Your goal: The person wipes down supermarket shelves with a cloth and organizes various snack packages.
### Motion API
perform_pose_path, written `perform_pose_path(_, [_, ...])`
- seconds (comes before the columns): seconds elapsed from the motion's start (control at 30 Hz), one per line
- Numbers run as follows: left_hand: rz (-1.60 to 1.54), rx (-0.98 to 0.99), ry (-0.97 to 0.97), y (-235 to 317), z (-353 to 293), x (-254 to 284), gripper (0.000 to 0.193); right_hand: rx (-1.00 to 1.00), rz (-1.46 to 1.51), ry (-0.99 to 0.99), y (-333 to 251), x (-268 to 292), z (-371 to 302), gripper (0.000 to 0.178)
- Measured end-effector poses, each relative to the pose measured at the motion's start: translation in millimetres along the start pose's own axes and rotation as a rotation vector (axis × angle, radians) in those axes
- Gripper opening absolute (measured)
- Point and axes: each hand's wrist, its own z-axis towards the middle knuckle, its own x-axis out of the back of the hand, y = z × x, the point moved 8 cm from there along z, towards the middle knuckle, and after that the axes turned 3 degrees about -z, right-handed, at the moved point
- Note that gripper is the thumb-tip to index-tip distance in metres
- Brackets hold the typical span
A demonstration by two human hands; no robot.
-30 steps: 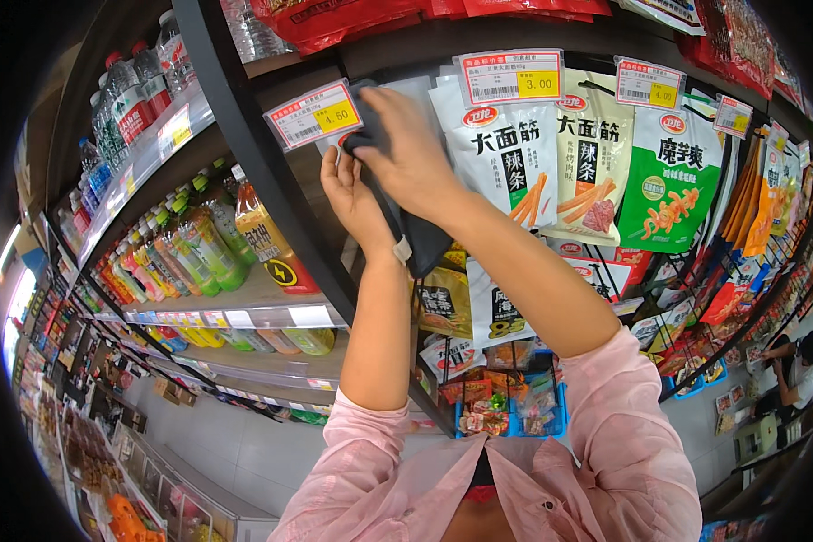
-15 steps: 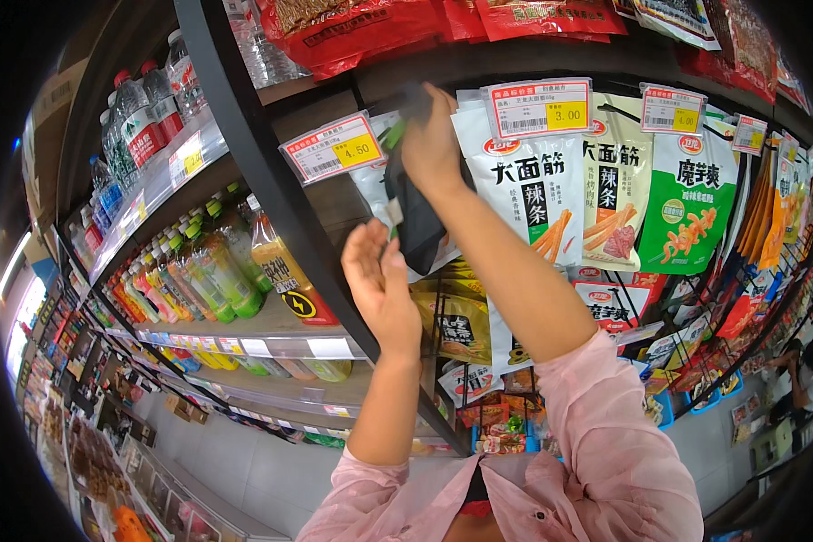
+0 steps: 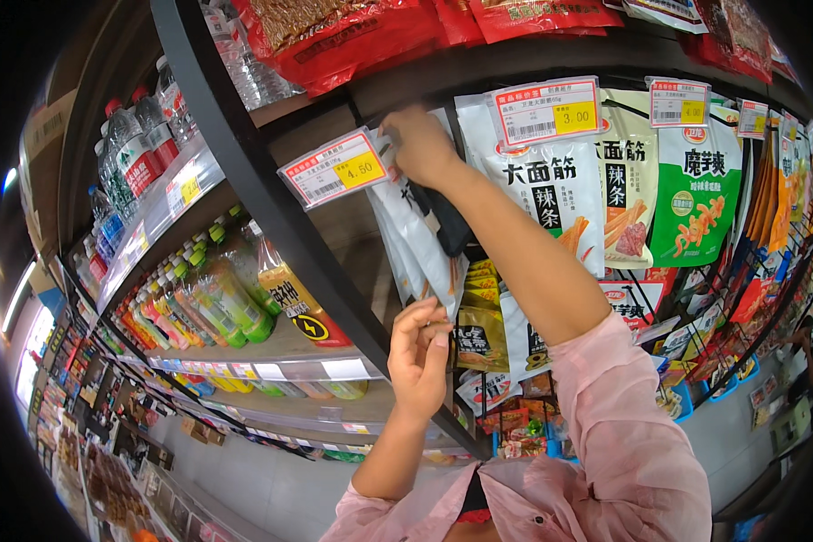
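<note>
My right hand (image 3: pixel 422 149) is raised to the top of several white snack bags (image 3: pixel 406 230) hanging beside the dark shelf post. Its fingers are closed at the upper edge of a white bag; the fingertips are partly hidden and a little blurred. Just below that wrist, a black packet (image 3: pixel 444 221) shows against the white bags, and how it is held cannot be seen. Lower down, my left hand (image 3: pixel 418 361) is open, palm turned up and fingers loosely bent with the thumb apart. It is close to the bottom of the white bags and holds nothing.
A price tag (image 3: pixel 334 170) juts out left of my right hand. White snack bags (image 3: pixel 533 181) and a green snack bag (image 3: pixel 698 194) hang on the right. The dark post (image 3: pixel 271 190) separates them from shelves of bottled drinks (image 3: pixel 230 289). Red bags (image 3: pixel 343 41) lie above.
The black packet, earlier in front between both hands, now sits behind my right wrist among the white bags. My left hand has moved down and right, away from it. The view has shifted slightly.
</note>
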Motion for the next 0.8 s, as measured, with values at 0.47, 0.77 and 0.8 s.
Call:
perform_pose_path(0.47, [0.205, -0.120, -0.033, 26, -8, 5, 0.040, -0.136, 0.271, -0.050, 6, 11, 44, 0.030])
perform_pose_path(0.77, [0.752, -0.172, -0.052, 26, 30, -19, 0.054, 0.360, 0.600, 0.046, -81, 65, -19, 0.046])
perform_pose_path(0.8, [0.735, -0.174, -0.051, 26, 36, -23, 0.057, 0.415, 0.614, 0.086, -87, 74, -26, 0.048])
